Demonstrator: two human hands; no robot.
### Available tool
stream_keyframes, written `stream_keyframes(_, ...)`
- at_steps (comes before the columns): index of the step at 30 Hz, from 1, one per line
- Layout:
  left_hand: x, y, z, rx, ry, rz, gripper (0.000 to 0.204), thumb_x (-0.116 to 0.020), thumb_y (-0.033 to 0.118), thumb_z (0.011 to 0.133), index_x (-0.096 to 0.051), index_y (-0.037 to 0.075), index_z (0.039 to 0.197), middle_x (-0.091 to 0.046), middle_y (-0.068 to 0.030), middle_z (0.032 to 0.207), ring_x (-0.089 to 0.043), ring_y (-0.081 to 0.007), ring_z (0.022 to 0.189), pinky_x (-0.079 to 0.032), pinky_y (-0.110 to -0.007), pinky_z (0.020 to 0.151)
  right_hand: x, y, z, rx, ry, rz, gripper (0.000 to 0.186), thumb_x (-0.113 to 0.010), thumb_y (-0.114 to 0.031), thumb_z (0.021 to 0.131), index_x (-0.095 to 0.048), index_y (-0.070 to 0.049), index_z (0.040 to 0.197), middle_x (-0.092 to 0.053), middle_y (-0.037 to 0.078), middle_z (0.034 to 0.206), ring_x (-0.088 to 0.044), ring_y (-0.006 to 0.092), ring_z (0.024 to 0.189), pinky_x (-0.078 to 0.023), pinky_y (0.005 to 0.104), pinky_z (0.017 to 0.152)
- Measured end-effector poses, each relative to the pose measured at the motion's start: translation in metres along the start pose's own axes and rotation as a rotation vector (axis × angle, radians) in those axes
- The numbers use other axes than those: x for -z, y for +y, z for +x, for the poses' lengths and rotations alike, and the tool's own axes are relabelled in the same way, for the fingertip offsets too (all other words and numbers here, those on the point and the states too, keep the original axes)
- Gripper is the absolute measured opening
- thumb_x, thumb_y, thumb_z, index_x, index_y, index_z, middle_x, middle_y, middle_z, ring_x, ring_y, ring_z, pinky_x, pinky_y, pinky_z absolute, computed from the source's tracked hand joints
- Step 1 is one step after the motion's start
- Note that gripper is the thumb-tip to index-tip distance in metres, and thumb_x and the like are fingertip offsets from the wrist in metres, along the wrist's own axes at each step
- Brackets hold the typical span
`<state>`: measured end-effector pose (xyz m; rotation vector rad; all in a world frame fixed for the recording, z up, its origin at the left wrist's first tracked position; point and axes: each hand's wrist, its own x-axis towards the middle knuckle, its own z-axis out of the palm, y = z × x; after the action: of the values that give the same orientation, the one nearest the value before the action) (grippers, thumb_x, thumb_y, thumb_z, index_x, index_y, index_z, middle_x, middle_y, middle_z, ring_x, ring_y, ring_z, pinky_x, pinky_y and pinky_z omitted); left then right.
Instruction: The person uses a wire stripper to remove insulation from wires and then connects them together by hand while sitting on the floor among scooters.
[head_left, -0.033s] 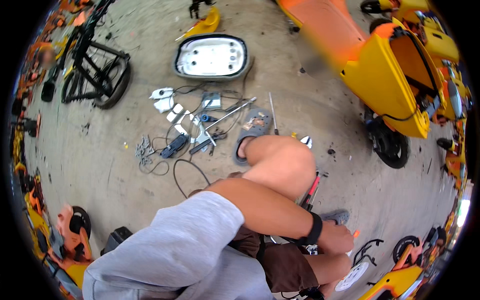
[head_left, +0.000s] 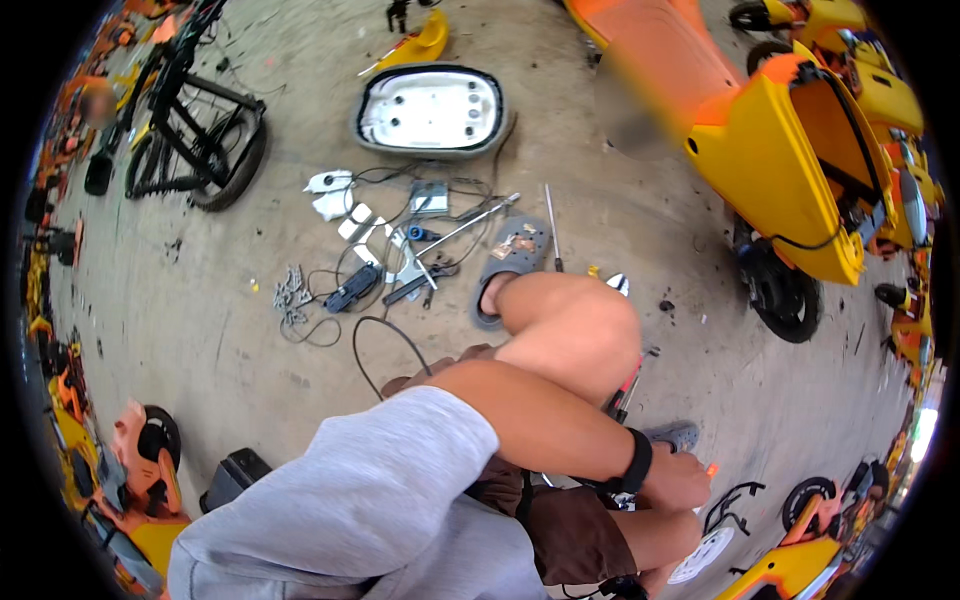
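Observation:
My left arm in a grey sleeve crosses over my bent left leg toward the lower right, a black band on its wrist. My left hand (head_left: 677, 480) is closed in a fist near my right knee and the grey clog (head_left: 675, 436) on that foot. A small orange piece (head_left: 712, 469) shows just past its knuckles; what the fingers hold is hidden. Red-handled pliers (head_left: 628, 388) lie partly behind my left knee. Skin shows low at the right beside my leg, but no right hand can be made out there.
Ahead lie an upturned grey shell with a white inside (head_left: 430, 108), tangled cables, a black-handled screwdriver (head_left: 555, 235) and a pile of screws (head_left: 292, 290). A yellow scooter body (head_left: 775, 150) stands right, a black frame with a wheel (head_left: 205, 150) left. A white slotted disc (head_left: 703, 555) lies lower right.
The view has shifted slightly, so the floor items appear a little farther right. My left fist stays almost in the same place, still closed.

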<state>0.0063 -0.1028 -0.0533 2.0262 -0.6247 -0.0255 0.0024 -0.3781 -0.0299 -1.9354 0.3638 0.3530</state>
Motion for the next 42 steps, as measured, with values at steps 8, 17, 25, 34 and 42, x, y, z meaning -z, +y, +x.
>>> stream_keyframes(8,-0.012,0.002,0.017,0.070,0.119,0.168,0.019,-0.067,0.016,0.072,-0.074,0.005,0.085,-0.071,-0.0150,0.086,-0.070,-0.0304,0.085,-0.055,-0.043,0.070,-0.057,-0.031,-0.006,0.084,-0.075,-0.173,0.033,-0.048,-0.025,0.097,-0.057,-0.004,0.121,-0.062,0.010,0.118,-0.061,0.0210,0.103,-0.049,0.0337,0.090)
stream_keyframes(17,-0.049,-0.032,0.076,0.055,0.107,0.204,0.021,-0.068,0.019,0.075,-0.074,0.005,0.091,-0.072,-0.0125,0.091,-0.070,-0.0285,0.085,-0.056,-0.041,0.069,-0.125,-0.059,-0.006,0.186,-0.187,-0.325,0.035,-0.048,-0.026,0.097,-0.056,-0.003,0.123,-0.062,0.009,0.118,-0.061,0.0208,0.104,-0.048,0.0336,0.092)
stream_keyframes(25,-0.012,-0.009,0.057,0.112,0.154,0.190,0.024,-0.066,0.021,0.075,-0.073,0.003,0.089,-0.071,-0.0150,0.090,-0.069,-0.0303,0.087,-0.056,-0.041,0.073,-0.171,-0.072,0.010,0.235,-0.282,-0.381,0.037,-0.047,-0.027,0.097,-0.056,-0.003,0.124,-0.062,0.009,0.119,-0.060,0.0205,0.105,-0.047,0.0336,0.094)
stream_keyframes(34,-0.045,-0.030,0.086,-0.056,0.319,0.107,0.023,-0.061,0.023,0.081,-0.070,0.008,0.097,-0.071,-0.0142,0.094,-0.069,-0.0309,0.087,-0.056,-0.044,0.073,-0.197,-0.076,0.014,0.271,-0.315,-0.337,0.039,-0.047,-0.028,0.097,-0.055,-0.003,0.125,-0.061,0.009,0.120,-0.060,0.0203,0.106,-0.046,0.0335,0.096)
stream_keyframes(42,-0.052,-0.029,0.095,-0.087,0.123,0.126,0.022,-0.066,0.024,0.075,-0.070,0.011,0.093,-0.071,-0.0143,0.090,-0.069,-0.0313,0.086,-0.056,-0.045,0.070,-0.203,-0.071,0.017,0.291,-0.329,-0.292,0.040,-0.046,-0.029,0.097,-0.054,-0.003,0.126,-0.061,0.008,0.120,-0.060,0.0200,0.107,-0.045,0.0334,0.098)
